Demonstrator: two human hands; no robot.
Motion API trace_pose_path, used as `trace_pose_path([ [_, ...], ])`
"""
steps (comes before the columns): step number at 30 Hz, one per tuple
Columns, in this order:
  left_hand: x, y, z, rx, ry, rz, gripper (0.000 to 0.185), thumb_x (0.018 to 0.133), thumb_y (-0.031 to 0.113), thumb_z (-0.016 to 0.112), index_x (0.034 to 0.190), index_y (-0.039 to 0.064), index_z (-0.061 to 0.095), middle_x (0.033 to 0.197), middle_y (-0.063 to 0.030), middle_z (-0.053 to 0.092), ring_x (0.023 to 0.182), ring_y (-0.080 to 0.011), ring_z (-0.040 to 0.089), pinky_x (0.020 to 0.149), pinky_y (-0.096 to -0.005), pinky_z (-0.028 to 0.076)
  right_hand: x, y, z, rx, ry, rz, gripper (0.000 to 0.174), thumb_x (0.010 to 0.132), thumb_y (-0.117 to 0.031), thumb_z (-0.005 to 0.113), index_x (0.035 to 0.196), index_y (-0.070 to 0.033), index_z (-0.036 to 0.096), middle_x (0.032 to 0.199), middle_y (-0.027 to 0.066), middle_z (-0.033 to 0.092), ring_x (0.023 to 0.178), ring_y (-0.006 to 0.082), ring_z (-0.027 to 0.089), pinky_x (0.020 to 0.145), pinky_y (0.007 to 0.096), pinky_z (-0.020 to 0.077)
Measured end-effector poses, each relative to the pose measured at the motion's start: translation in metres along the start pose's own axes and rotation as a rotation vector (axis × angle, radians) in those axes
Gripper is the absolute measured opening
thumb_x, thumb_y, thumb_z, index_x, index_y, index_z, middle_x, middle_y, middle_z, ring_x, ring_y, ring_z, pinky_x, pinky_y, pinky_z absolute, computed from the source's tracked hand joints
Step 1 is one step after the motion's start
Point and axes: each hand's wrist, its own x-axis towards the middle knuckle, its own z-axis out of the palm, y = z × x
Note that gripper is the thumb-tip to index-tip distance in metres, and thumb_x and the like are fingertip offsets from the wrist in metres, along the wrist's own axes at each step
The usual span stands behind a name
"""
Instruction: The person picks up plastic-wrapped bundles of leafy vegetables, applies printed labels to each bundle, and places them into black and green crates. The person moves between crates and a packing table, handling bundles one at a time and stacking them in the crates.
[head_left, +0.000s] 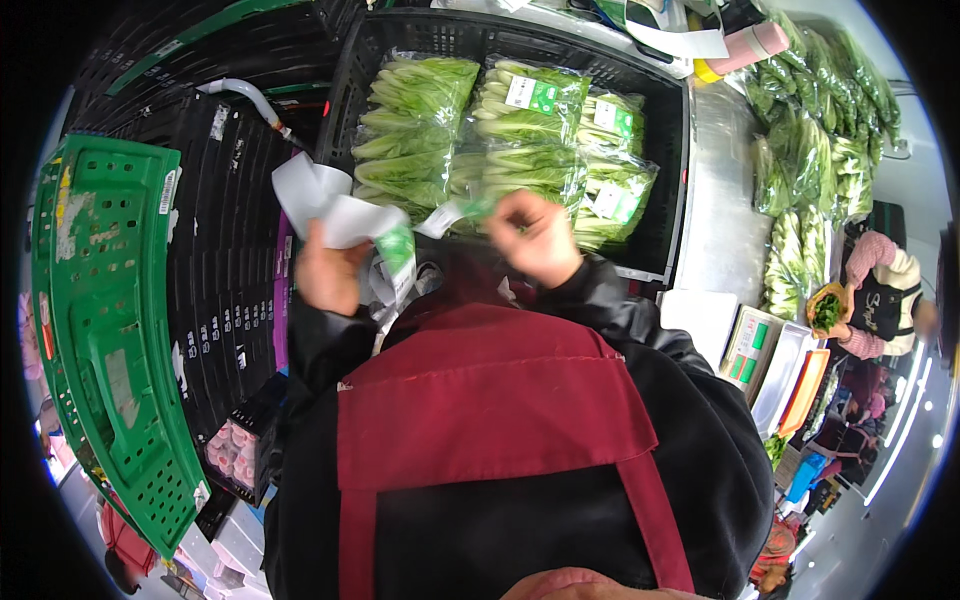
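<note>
My left hand (330, 271) grips a curling strip of white-and-green printed labels (367, 221), whose lower end hangs down beside the fingers. My right hand (538, 238), blurred, pinches the green end of a single label (448, 217) over the crate's near side. Before me stands a black plastic crate (671, 217) with clear-bagged leafy greens in it. The left bags (416, 127) show no label on top. On the right, an upper bag (499, 124) and smaller bags (611, 191) bear white-and-green labels.
Stacked black crates (225, 247) and a green crate (120, 337) flank my left. To the right, a steel counter (724, 195) holds bagged greens (795, 157), a pink bottle (750, 49) and a weighing scale (746, 341). A co-worker (877, 300) holds greens beyond it.
</note>
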Motion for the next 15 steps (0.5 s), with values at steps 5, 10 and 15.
trace_pose_path([
  [5,-0.005,0.041,-0.017,0.019,-0.043,0.295,0.046,0.095,0.034,0.039,0.119,-0.004,0.046,0.117,-0.0150,0.054,0.107,-0.0257,0.053,0.091,-0.0402,0.042,0.002,0.055,-0.067,-0.132,-0.014,0.882,0.016,0.075,-0.012,0.064,0.079,0.003,0.063,0.067,0.0113,0.064,0.060,0.0208,0.064,0.055,0.0307,0.0505],
  [10,-0.015,0.025,0.012,-0.065,-0.221,0.118,0.043,0.096,0.031,0.038,0.122,-0.003,0.043,0.118,-0.0148,0.053,0.108,-0.0263,0.052,0.093,-0.0409,0.040,0.022,0.021,-0.043,-0.554,-0.106,0.124,0.042,0.072,-0.027,0.071,0.103,0.000,0.061,0.090,0.0190,0.065,0.084,0.0320,0.063,0.077,0.0378,0.0490],
  [15,-0.018,0.016,0.034,-0.085,-0.323,0.061,0.051,0.096,0.038,0.031,0.126,-0.002,0.039,0.120,-0.0166,0.052,0.111,-0.0274,0.050,0.096,-0.0409,0.038,0.043,-0.037,0.045,0.065,-0.672,-0.017,0.030,0.075,-0.016,0.070,0.101,-0.001,0.063,0.082,0.0141,0.066,0.075,0.0178,0.062,0.072,0.0306,0.0483],
])
